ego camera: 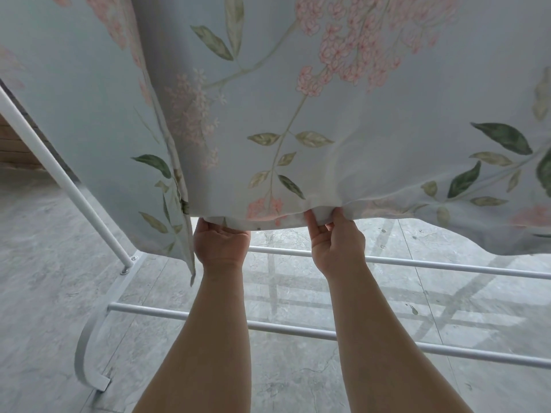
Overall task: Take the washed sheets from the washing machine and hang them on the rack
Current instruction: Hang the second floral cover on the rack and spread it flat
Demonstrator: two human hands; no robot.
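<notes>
Where the floral sheet (298,114) hangs down from above, there is one sheet, two bare arms and one white rack (447,266) showing two low crossbars, one slanted post and one curved foot. The left grip (220,242) is clamped on the sheet's lower hem, its fingertips hidden behind the cloth. The right grip (337,242) pinches the same hem near it, fingers curled round the edge. The sheet spreads upward and sideways from both grips, above the grey floor (44,263).

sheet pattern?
Pale blue sheet with pink blossoms and green leaves; head view.
</notes>
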